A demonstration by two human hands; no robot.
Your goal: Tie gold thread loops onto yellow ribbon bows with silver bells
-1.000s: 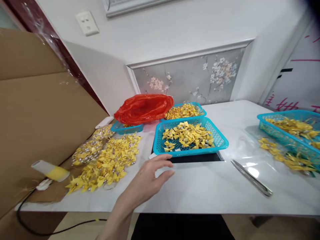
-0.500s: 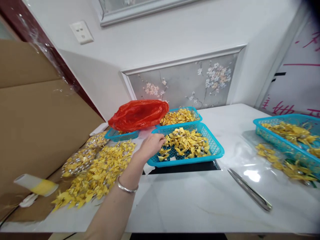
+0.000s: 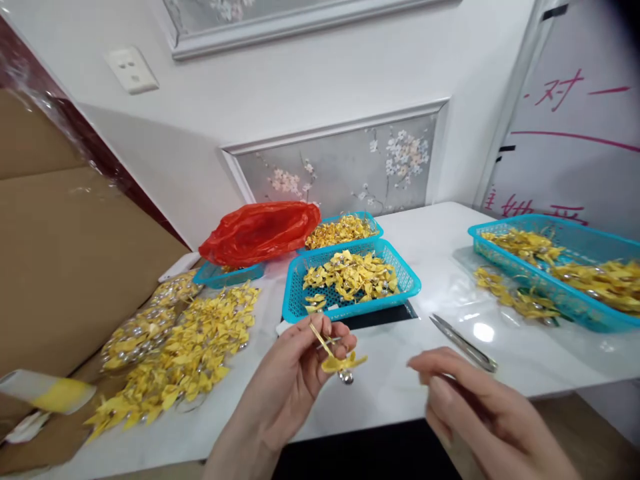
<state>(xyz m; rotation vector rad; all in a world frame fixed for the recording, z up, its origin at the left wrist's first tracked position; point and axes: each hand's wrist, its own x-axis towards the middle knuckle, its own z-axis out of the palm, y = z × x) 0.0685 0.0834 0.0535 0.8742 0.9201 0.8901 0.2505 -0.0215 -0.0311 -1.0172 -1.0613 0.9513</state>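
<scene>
In my left hand (image 3: 295, 380) a yellow artificial flower (image 3: 345, 363) is pinched by its thin stem, with a silver bead hanging at its centre. My right hand (image 3: 480, 407) is to the right of it over the table edge, thumb and fingers drawn together; whatever lies between them, if anything, I cannot make out. Just beyond my left hand stands a blue basket (image 3: 409, 283) of similar yellow flowers (image 3: 350, 275). A pair of pointed metal tweezers (image 3: 465, 343) lies on the white table beyond my right hand.
More flowers (image 3: 185, 360) lie heaped at the left, beside a cardboard box (image 3: 75, 253) and a yellow-and-white tube (image 3: 50, 392). A red plastic bag (image 3: 260, 233) covers part of a small blue basket (image 3: 225, 277). Other blue baskets stand at the back (image 3: 375, 223) and right (image 3: 560, 303).
My left hand has drawn back from the front basket towards me, now with a flower in it. My right hand has come into view. The view has shifted to the right.
</scene>
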